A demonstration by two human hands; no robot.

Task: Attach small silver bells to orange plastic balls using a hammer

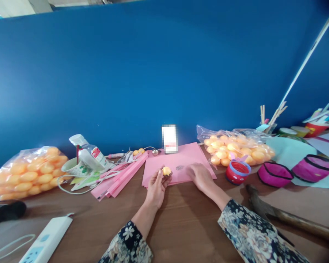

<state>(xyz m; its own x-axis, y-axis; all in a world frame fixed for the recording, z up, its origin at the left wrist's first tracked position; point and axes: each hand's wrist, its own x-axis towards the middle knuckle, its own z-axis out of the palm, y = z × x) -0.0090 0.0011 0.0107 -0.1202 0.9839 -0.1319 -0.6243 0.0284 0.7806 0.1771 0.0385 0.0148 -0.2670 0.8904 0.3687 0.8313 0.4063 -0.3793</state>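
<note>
My left hand (157,189) is closed, its fingertips pinching a small orange-yellow ball (167,171) with something dark along its lower side. The ball is above the near edge of a stack of pink paper (156,164). On the paper lies a little cluster of tiny dark grey pieces (179,168), too small to make out. Just right of that cluster, my right hand (202,177) is low over the paper; its fingers are smeared by motion, so I cannot see whether they hold anything.
Clear bags of orange balls (30,177) (235,148) sit left and right. Folded pink strips (120,179), a tilted bottle (94,153) and a cup (71,166) stand left. Rightward are a red cup (238,171), magenta fabric rings (275,174) and a hammer-like tool (290,218). A power strip (48,239) lies front left.
</note>
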